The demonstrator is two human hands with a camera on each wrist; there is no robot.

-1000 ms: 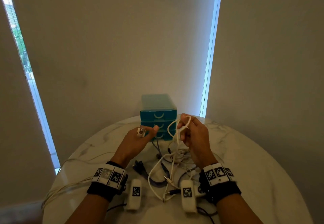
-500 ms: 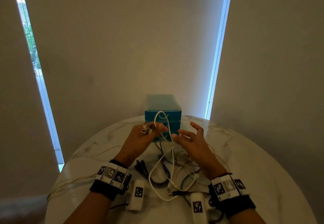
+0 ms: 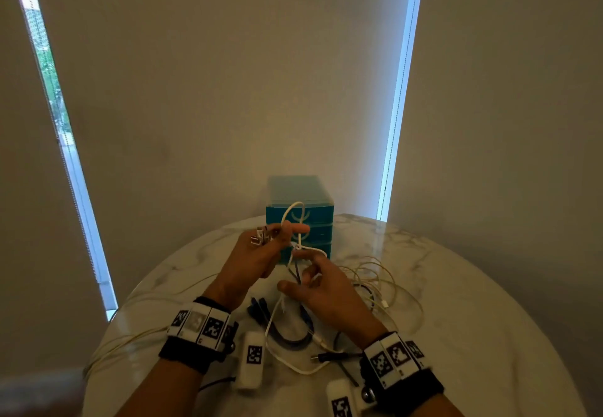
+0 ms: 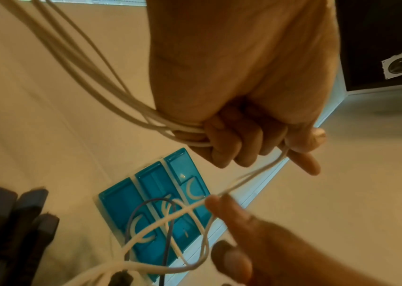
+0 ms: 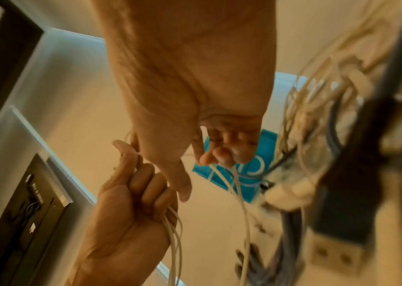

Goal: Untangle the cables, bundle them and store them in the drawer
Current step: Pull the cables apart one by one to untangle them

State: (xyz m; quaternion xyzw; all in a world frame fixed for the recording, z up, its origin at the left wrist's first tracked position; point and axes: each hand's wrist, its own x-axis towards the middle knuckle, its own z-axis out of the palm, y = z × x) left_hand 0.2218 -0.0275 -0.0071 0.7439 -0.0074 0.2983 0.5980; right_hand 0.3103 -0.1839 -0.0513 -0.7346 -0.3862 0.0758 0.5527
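Observation:
My left hand (image 3: 280,233) is raised in front of the teal drawer unit (image 3: 321,215) and grips a bunch of white cable loops (image 4: 190,135). Its thumb and forefinger pinch a loop of the white cable (image 3: 303,220) that stands up above the fist. Two metal connectors (image 3: 259,237) stick out past its fingers. Just below and to the right, my right hand (image 3: 303,281) pinches the same white cable (image 5: 235,174) where it runs down to the tangle. All three drawers of the unit (image 4: 153,212) are closed.
The round marble table (image 3: 456,318) holds a tangle: cream cables (image 3: 375,279) to the right, a dark blue cable (image 3: 293,335) and a black jack plug (image 3: 326,356) near me. Thin cream strands (image 3: 130,341) trail off the left edge.
The raised loop passed from my right hand to my left. My right hand opened, dropped lower and now pinches the cable below the left hand.

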